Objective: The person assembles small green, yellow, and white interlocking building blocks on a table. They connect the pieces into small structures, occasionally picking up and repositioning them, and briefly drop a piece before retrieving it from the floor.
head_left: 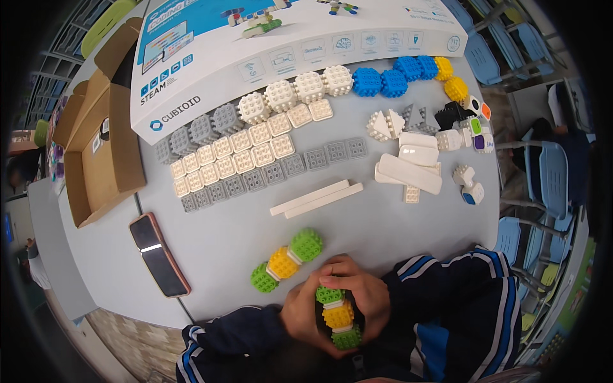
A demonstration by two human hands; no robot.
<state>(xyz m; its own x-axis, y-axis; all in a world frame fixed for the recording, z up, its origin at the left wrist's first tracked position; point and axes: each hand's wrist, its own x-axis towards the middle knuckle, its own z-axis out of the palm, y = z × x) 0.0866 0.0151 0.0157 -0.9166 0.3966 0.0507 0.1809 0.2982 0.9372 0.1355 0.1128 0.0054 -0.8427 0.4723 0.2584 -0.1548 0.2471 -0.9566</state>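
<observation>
Close to my body, at the near edge of the table, my left hand (301, 314) and my right hand (369, 292) are wrapped round a stack of studded building blocks (338, 313). It runs green, yellow, green, with pale connector pieces between the blocks. My fingers meet at its far end, and the palms hide its sides. Just beyond my left hand lies a similar joined row of blocks (282, 262), also green, yellow and green with white connectors; neither hand touches it.
Two white bars (316, 199) lie mid-table. Behind them are rows of grey connector plates (293, 165), cream plates (262, 154) and white blocks (309, 86). White panels (408, 173) sit right. A large printed box (211, 96), open cardboard box (105, 159) and phone (159, 255) flank these.
</observation>
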